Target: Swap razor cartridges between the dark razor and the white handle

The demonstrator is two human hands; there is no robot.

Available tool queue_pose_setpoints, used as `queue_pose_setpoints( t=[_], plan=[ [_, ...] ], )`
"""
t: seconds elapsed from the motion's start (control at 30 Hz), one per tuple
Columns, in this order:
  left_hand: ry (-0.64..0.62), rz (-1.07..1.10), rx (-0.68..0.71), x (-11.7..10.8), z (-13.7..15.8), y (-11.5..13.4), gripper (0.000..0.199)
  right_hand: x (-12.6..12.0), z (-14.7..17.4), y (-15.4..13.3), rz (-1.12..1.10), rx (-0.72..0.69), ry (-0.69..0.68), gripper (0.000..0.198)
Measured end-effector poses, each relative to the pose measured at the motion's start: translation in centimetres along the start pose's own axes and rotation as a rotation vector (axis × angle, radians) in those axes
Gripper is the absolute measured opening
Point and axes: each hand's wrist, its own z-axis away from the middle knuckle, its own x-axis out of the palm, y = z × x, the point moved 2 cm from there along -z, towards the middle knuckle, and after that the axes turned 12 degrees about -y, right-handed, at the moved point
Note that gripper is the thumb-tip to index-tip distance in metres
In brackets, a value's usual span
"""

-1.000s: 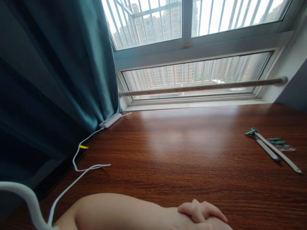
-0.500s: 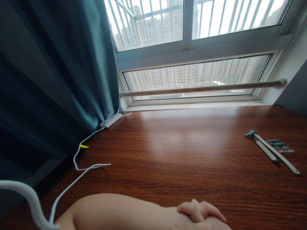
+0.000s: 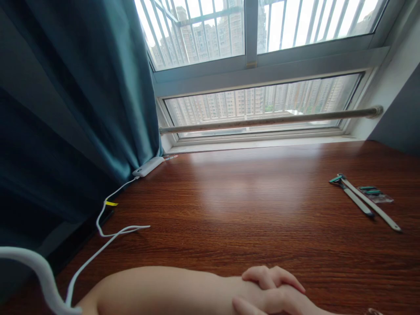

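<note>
My left forearm reaches in from the lower left along the front of the brown wooden table (image 3: 203, 236). Its end overlaps my right hand (image 3: 274, 299), which comes from the lower right. Fingers of my right hand lie spread over my left wrist. Bent fingers of my left hand (image 3: 288, 277) rest across the back of the right one; the rest of that hand is hidden. No object shows in either hand. Farther right lie a razor (image 3: 356, 200) with a turquoise head, a long pale handle (image 3: 370, 203), and a clear packet of turquoise pieces (image 3: 376, 194).
A white power strip (image 3: 148, 167) lies by the blue curtain (image 3: 131, 87). A white cable (image 3: 98, 249) with a yellow tag (image 3: 112, 203) loops along the left side. Behind the table are a barred window and a metal rail (image 3: 272, 120).
The camera view has turned slightly, so the razor and packet sit farther left in it. More of my right hand and forearm now shows at the bottom edge; the hands still overlap.
</note>
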Motion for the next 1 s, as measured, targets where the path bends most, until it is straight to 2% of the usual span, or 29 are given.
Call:
queue_pose_setpoints(
  t=[0.07, 0.13, 0.2, 0.23, 0.3, 0.33, 0.4, 0.47, 0.53, 0.57, 0.63, 0.7, 0.77, 0.8, 0.87, 0.93, 1.0],
  plan=[
    [-0.095, -0.045, 0.04, -1.3, -0.1, 1.8, 0.071, -1.5, 0.3, -0.2, -0.033, 0.016, -0.027, 0.042],
    [-0.166, -0.081, 0.07, -2.4, -0.3, 3.1, 0.066, -2.8, 0.2, -0.4, -0.115, 0.037, -0.163, 0.038],
    [-0.266, -0.139, 0.117, -3.0, -0.5, 3.6, 0.07, -4.3, -0.2, -0.7, -0.174, 0.038, -0.263, 0.044],
    [-0.3, -0.234, 0.192, -3.2, -0.6, 3.7, 0.077, -5.1, -0.4, -0.8, -0.2, 0.004, -0.275, 0.059],
    [-0.235, -0.312, 0.322, -3.6, -0.7, 3.5, 0.092, -7.0, -0.8, -0.8, -0.225, -0.057, -0.301, 0.085],
    [-0.19, -0.315, 0.349, -3.6, -0.7, 3.3, 0.1, -8.0, -0.9, -0.9, -0.215, -0.095, -0.334, 0.091],
    [-0.129, -0.271, 0.351, -3.6, -0.8, 3.1, 0.11, -10.3, -0.9, -0.9, -0.166, -0.129, -0.425, 0.083],
    [-0.094, -0.216, 0.33, -3.4, -0.8, 3.4, 0.098, -13.2, -0.5, -0.5, -0.13, -0.065, -0.331, 0.085],
    [-0.014, -0.172, 0.265, -3.3, -0.7, 4.1, 0.071, -16.3, 0.7, 0.8, -0.089, 0.085, -0.113, 0.071],
    [0.024, -0.168, 0.214, -3.3, -0.7, 4.5, 0.058, -17.7, 1.7, 2.0, -0.07, 0.142, 0.043, 0.064],
    [0.026, -0.187, 0.079, -3.2, -0.7, 5.0, 0.03, -20.2, 4.6, 5.4, 0.049, 0.259, 0.355, 0.053],
    [-0.001, -0.258, 0.001, -3.2, -0.7, 5.3, 0.027, -21.7, 8.3, 10.1, 0.171, 0.387, 0.57, 0.043],
    [-0.036, -0.481, 0.041, -3.4, -0.9, 5.5, 0.027, -22.7, 12.4, 15.4, 0.198, 0.59, 0.769, 0.032],
    [-0.063, -0.664, 0.107, -3.4, -1.1, 5.8, 0.025, -23.0, 14.3, 17.8, 0.213, 0.694, 0.794, 0.03],
    [-0.158, -1.151, 0.334, -3.3, -1.7, 6.4, 0.021, -23.2, 17.3, 21.8, 0.173, 0.809, 0.707, 0.031],
    [-0.235, -1.537, 0.494, -3.1, -3.1, 6.9, 0.018, -23.1, 19.4, 24.2, 0.113, 0.804, 0.62, 0.041],
    [-0.238, -1.781, 0.546, -2.8, -5.4, 7.5, 0.016, -22.8, 20.4, 25.4, 0.029, 0.768, 0.523, 0.056]
  ],
)
